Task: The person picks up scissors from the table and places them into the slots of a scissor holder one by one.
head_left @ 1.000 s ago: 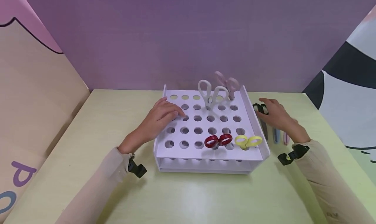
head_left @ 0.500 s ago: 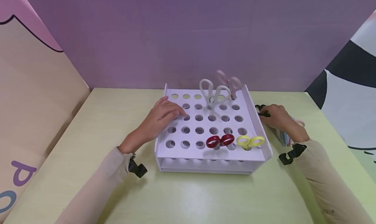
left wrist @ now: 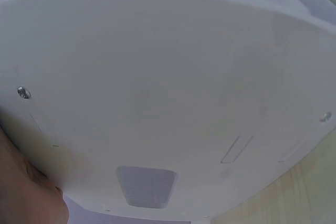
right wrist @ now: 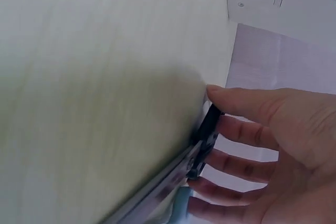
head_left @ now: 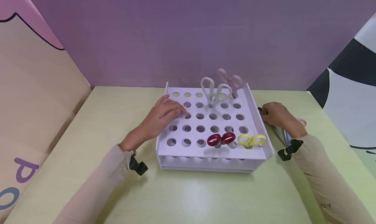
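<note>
Scissors beside a perforated rack. The black-handled scissors (right wrist: 209,121) lie at the rack's right side, low against the tabletop (head_left: 194,198); their handles are dark and glossy, their slim blades grey metal. The right hand (head_left: 276,114) pinches these handles between thumb and fingertips. The left hand (head_left: 160,119) rests on the left of the white rack (head_left: 188,153), fingers extended and relaxed, one fingertip at the rim of a hole. Standing in the holes are white scissors (head_left: 211,100), mauve-pink scissors (head_left: 234,92), red scissors (head_left: 221,140) and yellow scissors (head_left: 250,141).

In the head view the right hand covers most of the black handles, and the wrist and sleeve mask a pale pink handle (head_left: 302,122) in part. In the right wrist view the blades blur toward the lower edge, which cuts off their tips; a light blue handle (right wrist: 181,203) shows just beside them. The left wrist view, filled by the rack's side panel, catches only a cropped portion of the left hand.
</note>
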{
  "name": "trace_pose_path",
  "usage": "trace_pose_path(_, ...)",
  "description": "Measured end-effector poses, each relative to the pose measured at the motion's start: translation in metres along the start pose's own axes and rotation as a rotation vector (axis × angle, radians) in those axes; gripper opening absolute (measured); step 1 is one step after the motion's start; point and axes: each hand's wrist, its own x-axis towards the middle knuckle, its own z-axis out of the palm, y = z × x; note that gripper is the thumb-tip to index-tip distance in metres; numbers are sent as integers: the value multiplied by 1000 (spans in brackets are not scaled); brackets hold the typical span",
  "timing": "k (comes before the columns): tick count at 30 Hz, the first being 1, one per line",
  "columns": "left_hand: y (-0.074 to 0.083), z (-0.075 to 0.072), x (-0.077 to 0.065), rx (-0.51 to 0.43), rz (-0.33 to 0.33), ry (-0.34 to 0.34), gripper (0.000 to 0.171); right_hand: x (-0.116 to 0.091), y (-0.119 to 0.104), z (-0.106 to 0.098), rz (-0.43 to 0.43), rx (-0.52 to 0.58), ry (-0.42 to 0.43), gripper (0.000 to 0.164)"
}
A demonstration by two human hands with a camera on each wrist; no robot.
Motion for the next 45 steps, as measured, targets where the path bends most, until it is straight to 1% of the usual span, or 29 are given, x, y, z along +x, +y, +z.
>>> trace_pose_path(3, 0, 0, 0, 2, -1, -1, 27, 0, 4, 1, 34, 39, 3, 22)
trace_pose_path(7, -1, 0, 0, -1, -3, -1, 27, -1, 7, 0, 79, 103, -16, 37)
trace_pose_path(12, -1, 1, 0, -7, -5, -6, 28, -5, 9, -2, 89, 128, -36, 61)
trace_pose_path(14, -1, 0, 0, -5, -5, -6, 28, -7, 8, -3, 83, 124, -40, 66)
trace_pose_path(17, 0, 0, 0, 0, -5, -5, 28, -12, 7, -6, 78, 120, -31, 68)
trace_pose_path(21, 0, 0, 0, 5, -3, -2, 28, -22, 6, -12, 84, 129, 14, 69)
trace_pose_path(25, 0, 0, 0, 6, -4, -1, 27, -33, 3, -18, 103, 167, 97, 72)
trace_pose_path(30, 2, -1, 0, 2, -3, -3, 27, -47, -1, -25, 132, 212, 207, 69)
trace_pose_path(34, 3, -1, 0, -2, 0, 2, 26, -57, -4, -36, 157, 246, 219, 70)
trace_pose_path(38, 2, -1, -1, -1, -6, 4, 26, -66, -9, -50, 157, 286, 227, 69)
trace_pose_path(42, 2, -1, 0, 1, -5, 1, 27, -75, -18, -59, 143, 321, 276, 68)
trace_pose_path(45, 2, 0, 0, -3, -2, 3, 27, -82, -26, -63, 116, 343, 327, 68)
